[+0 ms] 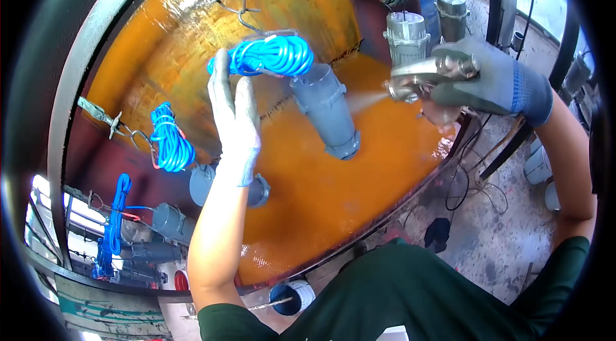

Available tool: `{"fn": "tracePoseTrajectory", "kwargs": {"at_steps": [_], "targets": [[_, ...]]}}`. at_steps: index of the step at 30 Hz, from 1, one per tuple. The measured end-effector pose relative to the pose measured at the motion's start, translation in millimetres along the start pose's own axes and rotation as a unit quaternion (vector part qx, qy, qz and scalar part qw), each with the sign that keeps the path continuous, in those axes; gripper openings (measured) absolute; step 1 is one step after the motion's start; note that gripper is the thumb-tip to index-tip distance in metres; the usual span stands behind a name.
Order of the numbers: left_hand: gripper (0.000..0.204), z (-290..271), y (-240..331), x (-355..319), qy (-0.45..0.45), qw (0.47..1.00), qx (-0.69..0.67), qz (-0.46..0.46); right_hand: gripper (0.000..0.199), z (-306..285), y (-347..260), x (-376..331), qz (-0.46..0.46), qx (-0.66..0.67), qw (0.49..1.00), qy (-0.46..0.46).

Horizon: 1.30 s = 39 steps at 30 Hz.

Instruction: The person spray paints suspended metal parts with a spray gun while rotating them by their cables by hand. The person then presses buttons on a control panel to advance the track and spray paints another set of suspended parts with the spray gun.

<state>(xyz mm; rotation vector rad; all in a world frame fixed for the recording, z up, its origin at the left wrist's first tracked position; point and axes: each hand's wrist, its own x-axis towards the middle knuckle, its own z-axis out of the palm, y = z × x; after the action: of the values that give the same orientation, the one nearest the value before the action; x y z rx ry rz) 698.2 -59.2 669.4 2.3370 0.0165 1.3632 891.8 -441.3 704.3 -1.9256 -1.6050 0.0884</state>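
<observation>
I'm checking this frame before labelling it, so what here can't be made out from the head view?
- Left hand: raised edge-on by the blue cable coil; whether its fingers grip the coil cannot be told.
- Spray gun: the gloved right hand covers its handle and trigger.
- Grey pump body: its far side faces away.
- Second pump: the left forearm crosses it.
- Hung pumps at lower left: small, bent by the fisheye rim.
</observation>
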Motion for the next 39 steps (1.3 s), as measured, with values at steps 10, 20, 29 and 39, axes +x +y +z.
{"fn": "tracePoseTrajectory", "kwargs": {"at_steps": [10, 20, 29, 39], "targets": [[0.042, 15, 15, 2, -0.033, 0.996, 0.030, 0.077, 0.050, -16, 84, -10, -0.031, 0.102, 0.987, 0.119], [0.035, 1, -20, -3, 0.022, 0.997, -0.072, 0.000, 0.036, -18, -1, -2, 0.171, 0.051, 0.984, 0.013], [0.028, -9, -31, -3, 0.068, 0.986, -0.134, -0.068, 0.029, -15, -6, 0, 0.126, -0.046, 0.991, -0.007], [0.026, -20, -61, 6, 0.095, 0.984, -0.109, -0.103, 0.040, -16, 20, 50, 0.065, 0.007, 0.997, 0.046]]}}
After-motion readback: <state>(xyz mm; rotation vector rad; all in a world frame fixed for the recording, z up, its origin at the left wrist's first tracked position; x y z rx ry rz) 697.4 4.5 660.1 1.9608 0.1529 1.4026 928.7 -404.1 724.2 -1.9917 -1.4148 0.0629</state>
